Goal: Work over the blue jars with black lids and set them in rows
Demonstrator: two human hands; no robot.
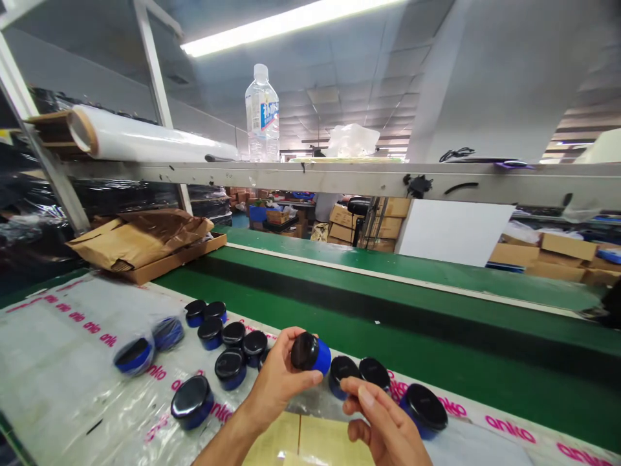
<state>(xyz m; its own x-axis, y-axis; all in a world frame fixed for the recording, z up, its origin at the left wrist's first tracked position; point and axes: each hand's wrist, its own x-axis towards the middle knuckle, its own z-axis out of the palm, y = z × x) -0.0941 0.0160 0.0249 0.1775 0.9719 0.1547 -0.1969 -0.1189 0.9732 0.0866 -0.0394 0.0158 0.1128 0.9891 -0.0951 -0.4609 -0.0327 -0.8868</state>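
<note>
My left hand (279, 378) is closed round a blue jar with a black lid (317, 356), tipped on its side above the table's edge. Close to its right, my right hand (381, 417) has its thumb and fingers drawn together; anything pinched there is too small to make out. Just past those fingertips stand two black-lidded jars (343, 374), with another jar (424, 409) farther right. Several more jars (230, 367) stand grouped left of my left hand. Below both hands lies a pale yellow sheet (310, 443) with a dark line across it.
A green conveyor belt (466, 349) runs behind the plastic-covered table (58, 369). Two plastic-wrapped jars (133, 356) lie at left, near a cardboard tray (174, 259) holding brown paper. Overhead, a shelf (330, 175) carries a water bottle (262, 116) and a film roll (150, 136).
</note>
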